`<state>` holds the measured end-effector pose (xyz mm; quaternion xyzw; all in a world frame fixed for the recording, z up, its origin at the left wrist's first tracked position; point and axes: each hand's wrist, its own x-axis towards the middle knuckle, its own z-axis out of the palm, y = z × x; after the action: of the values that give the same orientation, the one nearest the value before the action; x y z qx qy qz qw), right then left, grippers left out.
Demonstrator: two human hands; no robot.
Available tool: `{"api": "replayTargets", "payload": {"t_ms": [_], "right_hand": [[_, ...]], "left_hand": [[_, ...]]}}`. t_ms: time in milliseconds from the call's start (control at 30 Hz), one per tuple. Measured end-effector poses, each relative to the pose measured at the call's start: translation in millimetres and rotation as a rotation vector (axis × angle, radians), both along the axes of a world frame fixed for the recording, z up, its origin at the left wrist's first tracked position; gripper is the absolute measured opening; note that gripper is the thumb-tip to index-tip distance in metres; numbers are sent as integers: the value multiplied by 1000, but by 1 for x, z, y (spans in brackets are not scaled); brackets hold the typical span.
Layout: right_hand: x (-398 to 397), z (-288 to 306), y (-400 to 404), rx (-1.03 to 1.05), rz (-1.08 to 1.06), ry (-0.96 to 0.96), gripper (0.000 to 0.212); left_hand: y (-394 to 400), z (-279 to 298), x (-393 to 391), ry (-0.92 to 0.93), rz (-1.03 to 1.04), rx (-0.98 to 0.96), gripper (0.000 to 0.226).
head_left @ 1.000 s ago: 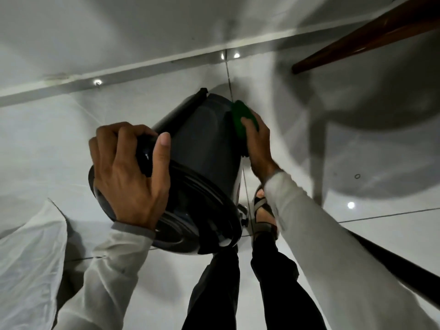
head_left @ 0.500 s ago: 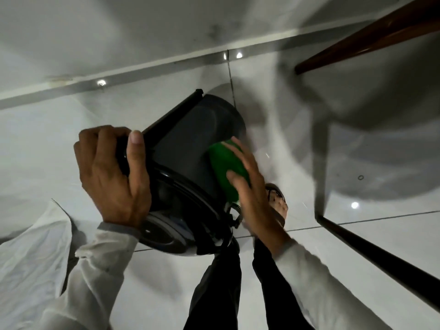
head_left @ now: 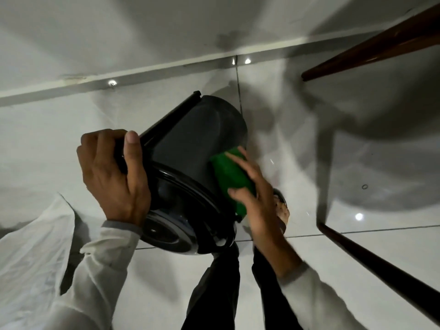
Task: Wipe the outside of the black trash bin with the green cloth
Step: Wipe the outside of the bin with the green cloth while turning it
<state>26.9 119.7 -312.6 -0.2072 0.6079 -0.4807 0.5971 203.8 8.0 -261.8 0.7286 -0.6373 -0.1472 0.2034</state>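
Gripping the rim of the black trash bin (head_left: 190, 136) with my left hand (head_left: 114, 177), I hold it tipped on its side above the glossy tiled floor (head_left: 297, 144), its base pointing toward the wall. My fingers curl over the near edge, thumb laid along the side. My right hand (head_left: 257, 201) is spread flat, pressing the green cloth (head_left: 229, 177) against the bin's outer wall, on the right side near its rim. Right of the bin stands a dark wooden leg (head_left: 369, 51); left of it lies a white sheet (head_left: 31, 253).
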Motion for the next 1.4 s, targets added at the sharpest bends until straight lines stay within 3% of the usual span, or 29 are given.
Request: {"api": "replayTargets", "payload": {"t_ms": [67, 167, 267, 333, 433, 533, 633, 733, 833, 867, 933, 1033, 1133, 1200, 1300, 1400], "right_hand": [[0, 5, 9, -8, 16, 28, 61], [-9, -39, -8, 275, -117, 40, 47], [-22, -98, -33, 573, -323, -260, 43], [-26, -111, -38, 687, -323, -388, 47], [-26, -89, -36, 601, -225, -261, 39], [-25, -41, -29, 381, -133, 10, 55], [-10, 6, -14, 145, 4, 75, 58], [5, 36, -5, 49, -47, 168, 59], [2, 40, -11, 54, -170, 262, 60], [-1, 38, -14, 66, -185, 288, 60], [-5, 35, -17, 68, -169, 337, 60], [-9, 31, -17, 70, -96, 373, 59], [-11, 33, -13, 54, -3, 336, 59], [-8, 40, -10, -12, 168, 279, 61], [4, 44, -2, -78, 456, 372, 63], [7, 35, 12, -19, 386, 425, 61]], "left_hand": [[2, 4, -4, -4, -44, 3, 42], [7, 6, -3, -11, -80, -3, 39], [18, 7, -1, 5, -102, -22, 40], [24, 7, 3, 12, -108, -5, 41], [27, 8, 18, 34, -59, 39, 42], [33, 13, 21, 53, -105, 38, 41], [42, 17, 8, 64, -196, 44, 48], [48, 18, -7, 60, -280, 8, 48], [55, 17, -20, 175, -356, -6, 22], [56, 18, -24, 223, -375, -1, 23], [59, 17, -30, 267, -420, 11, 46], [68, 18, -34, 190, -436, 32, 69], [87, 18, -31, 159, -491, 95, 83], [100, 21, -27, 185, -500, 135, 87], [100, 20, -27, 286, -213, 210, 87], [84, 15, -37, 306, 150, 377, 97]]}}
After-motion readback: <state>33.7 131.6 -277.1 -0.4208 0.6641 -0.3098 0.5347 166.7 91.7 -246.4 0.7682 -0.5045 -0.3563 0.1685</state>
